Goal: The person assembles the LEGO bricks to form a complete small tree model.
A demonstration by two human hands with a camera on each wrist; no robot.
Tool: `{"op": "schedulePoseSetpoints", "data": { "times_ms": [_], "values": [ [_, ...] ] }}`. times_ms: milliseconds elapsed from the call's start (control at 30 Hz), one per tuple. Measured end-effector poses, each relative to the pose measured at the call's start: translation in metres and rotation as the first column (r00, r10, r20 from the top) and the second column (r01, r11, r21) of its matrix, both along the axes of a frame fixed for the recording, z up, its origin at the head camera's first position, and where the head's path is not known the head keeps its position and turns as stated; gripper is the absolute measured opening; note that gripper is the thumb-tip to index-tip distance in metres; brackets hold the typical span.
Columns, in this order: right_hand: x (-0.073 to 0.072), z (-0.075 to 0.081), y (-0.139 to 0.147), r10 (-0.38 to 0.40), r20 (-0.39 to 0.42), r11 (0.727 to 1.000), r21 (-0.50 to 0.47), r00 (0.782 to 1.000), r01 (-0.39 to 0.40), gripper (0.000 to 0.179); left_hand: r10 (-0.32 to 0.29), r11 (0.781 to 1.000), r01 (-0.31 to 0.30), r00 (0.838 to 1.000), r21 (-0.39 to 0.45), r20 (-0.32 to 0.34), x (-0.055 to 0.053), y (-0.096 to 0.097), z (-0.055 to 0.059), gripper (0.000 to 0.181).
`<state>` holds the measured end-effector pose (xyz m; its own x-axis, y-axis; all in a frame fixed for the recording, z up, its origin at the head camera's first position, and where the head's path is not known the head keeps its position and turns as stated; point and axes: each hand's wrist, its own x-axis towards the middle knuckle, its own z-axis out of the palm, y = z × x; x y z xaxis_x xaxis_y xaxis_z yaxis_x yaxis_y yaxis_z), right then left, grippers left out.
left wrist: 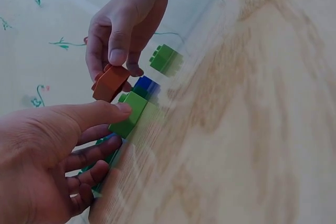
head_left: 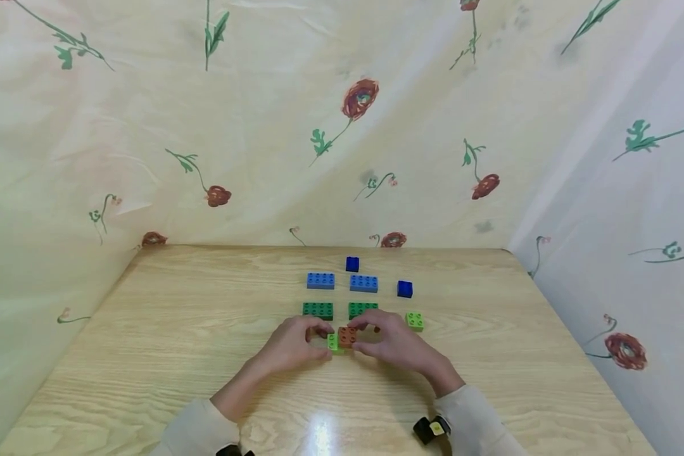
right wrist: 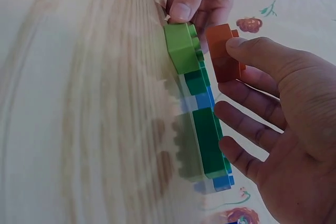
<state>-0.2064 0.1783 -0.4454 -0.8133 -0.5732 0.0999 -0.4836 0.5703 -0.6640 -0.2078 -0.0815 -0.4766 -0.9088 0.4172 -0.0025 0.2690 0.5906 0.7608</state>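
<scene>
Between thumb and fingers, my left hand (head_left: 291,344) holds a light green building brick (head_left: 332,342) low at the tabletop; the left wrist view shows the thumb on that green brick (left wrist: 129,114). My right hand (head_left: 398,342) pinches an orange-brown building brick (head_left: 347,337) by its side, studs upward. In the right wrist view the orange-brown brick (right wrist: 221,51) is tilted and raised just above the studs of the light green brick (right wrist: 181,48), overlapping its edge from above in the head view. The outer fingers of the right hand are spread loosely.
Two dark green bricks (head_left: 318,310) lie just beyond the hands, with two light blue bricks (head_left: 321,280) behind them. Small dark blue bricks (head_left: 405,289) stand farther back and right. Another light green brick (head_left: 415,321) sits right of the right hand. Flowered cloth (head_left: 262,126) borders the wooden table (head_left: 177,316).
</scene>
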Motion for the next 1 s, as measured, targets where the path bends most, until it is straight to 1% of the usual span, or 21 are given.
{"op": "schedulePoseSetpoints", "data": {
  "times_ms": [167, 400, 533, 733, 1000],
  "values": [
    [-0.002, -0.001, -0.005, 0.008, -0.008, 1.0, 0.007, 1.0, -0.008, 0.032, -0.005, 1.0, 0.005, 1.0, -0.011, -0.005, -0.002, -0.001, 0.0, 0.04],
    [-0.002, -0.003, -0.011, 0.008, 0.017, 1.0, 0.011, 1.0, -0.008, 0.031, -0.008, 1.0, 0.008, 1.0, 0.002, 0.01, -0.002, -0.001, 0.0, 0.039],
    [-0.001, -0.003, -0.014, 0.015, 0.021, 1.0, 0.005, 1.0, -0.015, 0.031, -0.013, 1.0, 0.013, 1.0, 0.007, 0.005, -0.002, -0.001, -0.001, 0.04],
    [-0.002, -0.003, -0.016, 0.017, 0.004, 1.0, 0.01, 1.0, -0.017, 0.032, -0.011, 1.0, 0.011, 1.0, 0.011, 0.004, -0.001, -0.001, 0.0, 0.043],
    [-0.003, -0.006, -0.019, 0.015, -0.017, 1.0, 0.016, 1.0, -0.015, 0.033, -0.006, 1.0, 0.006, 1.0, 0.006, -0.005, 0.0, -0.002, -0.001, 0.045]
  ]
}}
